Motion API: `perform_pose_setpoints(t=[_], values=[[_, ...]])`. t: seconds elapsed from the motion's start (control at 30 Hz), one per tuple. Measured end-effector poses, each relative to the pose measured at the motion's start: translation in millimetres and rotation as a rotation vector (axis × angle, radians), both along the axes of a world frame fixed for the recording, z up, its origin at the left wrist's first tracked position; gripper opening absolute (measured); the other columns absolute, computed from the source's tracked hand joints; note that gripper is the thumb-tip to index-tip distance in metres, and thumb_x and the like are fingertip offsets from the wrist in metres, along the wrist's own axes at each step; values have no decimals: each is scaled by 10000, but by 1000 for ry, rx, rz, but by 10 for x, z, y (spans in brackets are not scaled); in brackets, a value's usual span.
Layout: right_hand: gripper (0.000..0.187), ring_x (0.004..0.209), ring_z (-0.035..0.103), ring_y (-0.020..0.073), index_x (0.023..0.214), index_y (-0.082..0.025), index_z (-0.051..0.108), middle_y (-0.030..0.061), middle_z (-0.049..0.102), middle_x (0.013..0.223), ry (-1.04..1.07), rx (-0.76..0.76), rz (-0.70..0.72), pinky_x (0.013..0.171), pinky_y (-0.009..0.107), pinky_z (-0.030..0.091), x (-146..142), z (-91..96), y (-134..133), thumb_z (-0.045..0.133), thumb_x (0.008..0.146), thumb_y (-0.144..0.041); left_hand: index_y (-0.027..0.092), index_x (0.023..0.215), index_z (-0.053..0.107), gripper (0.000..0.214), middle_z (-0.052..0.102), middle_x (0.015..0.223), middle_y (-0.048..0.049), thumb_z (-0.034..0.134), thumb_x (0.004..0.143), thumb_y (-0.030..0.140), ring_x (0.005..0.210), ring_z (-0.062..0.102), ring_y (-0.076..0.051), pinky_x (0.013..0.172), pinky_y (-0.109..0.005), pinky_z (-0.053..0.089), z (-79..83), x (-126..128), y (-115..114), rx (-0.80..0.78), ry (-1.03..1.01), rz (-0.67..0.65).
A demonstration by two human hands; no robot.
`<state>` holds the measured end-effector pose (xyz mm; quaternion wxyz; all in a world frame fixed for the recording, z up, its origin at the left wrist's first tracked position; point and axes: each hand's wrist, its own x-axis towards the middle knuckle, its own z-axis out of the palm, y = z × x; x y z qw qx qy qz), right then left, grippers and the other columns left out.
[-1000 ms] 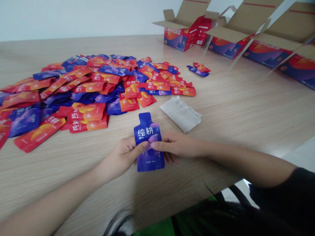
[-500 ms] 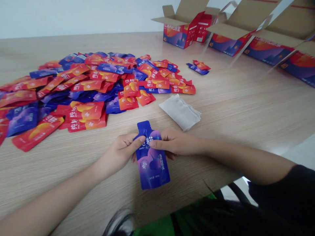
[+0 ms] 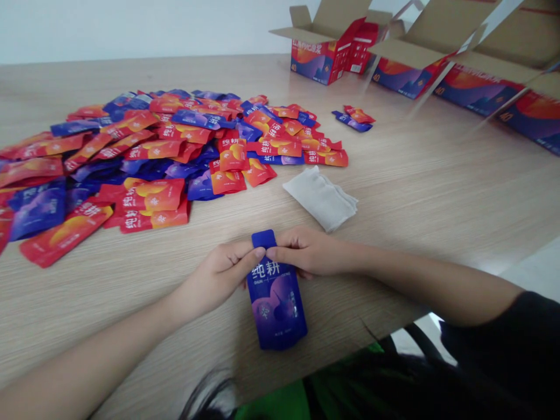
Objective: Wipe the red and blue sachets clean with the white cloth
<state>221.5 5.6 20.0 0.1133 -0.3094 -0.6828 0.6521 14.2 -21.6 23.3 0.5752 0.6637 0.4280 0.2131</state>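
Both hands grip one blue-purple drink pouch point(image 3: 280, 309) with white lettering, its narrow neck pointing away from me. My left hand point(image 3: 227, 265) pinches its upper left side, thumb on the front. On the upper right side, my right hand point(image 3: 310, 252) does the same, and the two thumb tips nearly meet just below the neck. The other fingers are mostly hidden behind the pouch. Just beyond my right hand lies a folded white cloth point(image 3: 321, 198).
A wide heap of red and blue pouches point(image 3: 153, 151) covers the table's left and middle. A blue pouch point(image 3: 351, 121) and a red pouch point(image 3: 359, 114) lie apart to its right. Several open cartons point(image 3: 312, 61) stand along the back right.
My thumbs have shifted up the pouch toward its neck and closer together. The pouch has slid slightly toward me and to the right, showing more of its lettering.
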Motion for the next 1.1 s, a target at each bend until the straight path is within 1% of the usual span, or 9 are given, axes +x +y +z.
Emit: perform_pose_setpoints(t=[0.2,0.27,0.4,0.53,0.7,0.83,0.93,1.0,1.1], values=[[245,376,457,54,802,-183,502,-82,493,550,41,-20,-47,369,168,350,-1,-4,9,455,985,-339,192,903,681,327,695,850,-29,449,958,415,782,615,-173,717,-293,497,1,3,-13,-77,-42,-75],[265,379,447,51,784,-173,529,-79,490,534,29,9,-8,385,170,350,-3,-19,10,448,986,-324,189,833,662,336,664,778,-10,459,953,429,713,581,-150,653,-263,473,-13,0,-9,-32,-14,-34],[284,403,454,56,731,-161,558,-73,478,505,-7,104,-5,410,173,346,-14,-33,-15,478,970,-292,186,685,553,385,490,597,43,461,942,457,566,453,-106,532,-221,394,-45,-4,-8,60,73,42],[285,416,468,59,696,-171,516,-74,475,514,-18,117,-46,408,175,348,-31,-9,-43,494,963,-269,181,767,579,360,510,635,36,442,951,459,567,455,-102,498,-206,376,-72,-4,-28,85,106,31],[267,405,484,63,713,-169,522,-73,472,500,-72,99,-58,404,173,353,-44,7,-42,476,970,-228,186,767,577,360,485,604,51,462,952,473,521,432,-88,462,-194,348,-77,-2,-33,73,100,31],[228,391,476,59,753,-179,516,-75,507,546,11,52,-124,376,174,350,-38,-23,-43,518,954,-286,185,879,589,310,565,690,26,484,943,470,588,503,-110,509,-212,404,-96,-6,-35,35,18,54],[181,399,473,59,810,-179,526,-76,534,579,45,-22,-57,380,176,361,-24,-25,-38,550,935,-308,186,903,575,292,564,698,27,487,946,461,596,515,-114,524,-219,421,-120,-9,-48,44,-15,121],[128,426,494,63,831,-166,553,-67,554,591,-2,-6,-13,414,179,384,-20,-14,-33,557,925,-253,189,875,558,281,530,640,48,493,948,453,553,492,-102,502,-207,400,-124,-8,-50,55,-6,141],[79,456,525,68,852,-150,591,-52,584,613,-57,57,-35,449,185,402,-27,-6,-36,549,915,-173,193,839,535,268,488,572,73,515,941,441,513,463,-88,488,-194,376,-107,-6,-22,56,-5,131]])
